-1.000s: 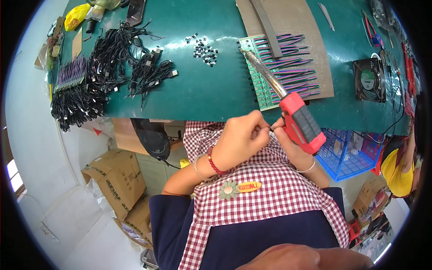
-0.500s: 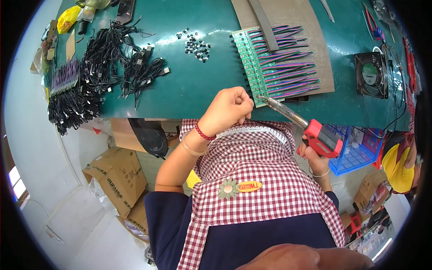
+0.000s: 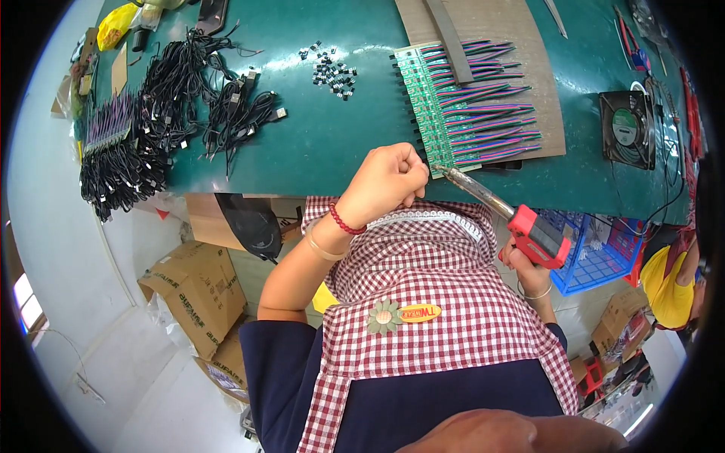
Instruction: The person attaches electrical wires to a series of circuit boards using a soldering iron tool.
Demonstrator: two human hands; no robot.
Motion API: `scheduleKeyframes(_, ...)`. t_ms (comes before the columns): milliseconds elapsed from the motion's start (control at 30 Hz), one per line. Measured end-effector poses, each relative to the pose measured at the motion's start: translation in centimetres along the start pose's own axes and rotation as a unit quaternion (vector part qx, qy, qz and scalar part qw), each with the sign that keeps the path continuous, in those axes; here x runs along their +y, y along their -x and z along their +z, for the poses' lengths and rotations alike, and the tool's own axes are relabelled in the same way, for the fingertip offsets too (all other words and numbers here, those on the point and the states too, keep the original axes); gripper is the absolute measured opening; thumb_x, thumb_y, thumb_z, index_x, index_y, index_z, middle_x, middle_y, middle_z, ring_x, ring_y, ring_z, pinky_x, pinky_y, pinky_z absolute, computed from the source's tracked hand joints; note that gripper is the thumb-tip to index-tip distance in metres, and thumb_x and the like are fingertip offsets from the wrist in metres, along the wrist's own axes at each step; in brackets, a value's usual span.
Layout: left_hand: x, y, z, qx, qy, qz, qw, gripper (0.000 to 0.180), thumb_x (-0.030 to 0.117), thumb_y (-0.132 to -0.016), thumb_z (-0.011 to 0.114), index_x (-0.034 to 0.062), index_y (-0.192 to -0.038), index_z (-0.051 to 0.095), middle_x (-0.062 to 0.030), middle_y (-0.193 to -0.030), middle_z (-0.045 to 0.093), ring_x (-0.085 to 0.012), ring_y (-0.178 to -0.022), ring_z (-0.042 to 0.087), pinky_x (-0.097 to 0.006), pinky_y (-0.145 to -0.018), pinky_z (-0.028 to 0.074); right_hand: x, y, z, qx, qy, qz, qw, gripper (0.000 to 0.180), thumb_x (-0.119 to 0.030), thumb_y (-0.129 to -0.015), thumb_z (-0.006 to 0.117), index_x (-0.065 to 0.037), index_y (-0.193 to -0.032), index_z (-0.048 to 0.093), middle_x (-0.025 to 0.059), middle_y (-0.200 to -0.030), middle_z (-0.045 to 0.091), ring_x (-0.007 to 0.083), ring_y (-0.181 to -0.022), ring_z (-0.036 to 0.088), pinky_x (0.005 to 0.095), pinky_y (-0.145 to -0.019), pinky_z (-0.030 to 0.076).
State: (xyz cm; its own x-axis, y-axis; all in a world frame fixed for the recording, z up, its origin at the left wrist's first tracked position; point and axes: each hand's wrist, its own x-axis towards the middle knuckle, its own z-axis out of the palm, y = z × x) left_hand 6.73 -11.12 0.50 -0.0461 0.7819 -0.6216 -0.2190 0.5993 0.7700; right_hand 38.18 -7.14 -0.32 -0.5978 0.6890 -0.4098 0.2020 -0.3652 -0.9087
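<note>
My right hand (image 3: 527, 270) grips a red and black soldering gun (image 3: 539, 235) by its handle. The gun's metal tip reaches the near end of a strip of green circuit boards (image 3: 424, 106). Rows of thin, multicoloured wires (image 3: 491, 123) run off the strip's right side, and small black parts line its left edge. Close to the tip, my left hand (image 3: 390, 177) is curled with thumb and fingers pressed together beside the boards' near corner. Whatever sits between those fingertips is hidden or too small to make out.
Under the boards lies brown cardboard (image 3: 540, 90), with a flat metal bar (image 3: 448, 41) across the wires. Small black connectors (image 3: 332, 72) lie scattered left of it. Black cable bundles (image 3: 170, 98) cover the table's left. A fan (image 3: 627, 128) stands right, above a blue basket (image 3: 593, 260).
The view has shifted slightly, so the table things sit a little differently in the picture. Both hands and the soldering gun keep nearly the same place by the boards' near end.
</note>
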Motion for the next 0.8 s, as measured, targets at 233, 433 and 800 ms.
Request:
scheduleKeyframes(233, 0.0, 0.1, 0.1, 0.007, 0.008, 0.002, 1.000, 0.011, 0.011, -0.084, 0.055, 0.0029, -0.077, 0.051, -0.0028, -0.062, 0.058, -0.0035, -0.048, 0.049, -0.016, -0.041, 0.036, -0.5, 0.6, 0.1, -0.013, 0.031, 0.012, 0.999, 0.011, -0.003, -0.078, 0.062, 0.000, -0.088, 0.059, 0.0031, -0.076, 0.058, 0.0113, -0.067, 0.053, 0.0253, -0.060, 0.043)
scheduleKeyframes(433, 0.0, 0.0, 0.2, 0.013, -0.002, 0.003, 1.000, 0.011, 0.009, -0.083, 0.054, 0.0025, -0.075, 0.051, -0.0032, -0.062, 0.058, -0.0036, -0.048, 0.049, -0.017, -0.041, 0.036, -0.9, 0.3, 0.6, 0.023, -0.032, 0.010, 0.999, 0.013, -0.002, -0.077, 0.062, 0.000, -0.089, 0.059, 0.0030, -0.076, 0.058, 0.0104, -0.065, 0.053, 0.0251, -0.058, 0.043)
scheduleKeyframes(800, -0.4, -0.1, 0.2, 0.022, 0.010, 0.022, 0.999, 0.011, 0.008, -0.078, 0.054, -0.0003, -0.072, 0.053, -0.0056, -0.059, 0.059, -0.0060, -0.045, 0.051, -0.020, -0.039, 0.040, -0.7, 0.6, 0.8, 0.015, 0.081, -0.015, 0.996, 0.028, -0.013, -0.082, 0.056, 0.003, -0.104, 0.047, 0.0057, -0.061, 0.047, 0.0118, -0.052, 0.041, 0.0268, -0.051, 0.036)
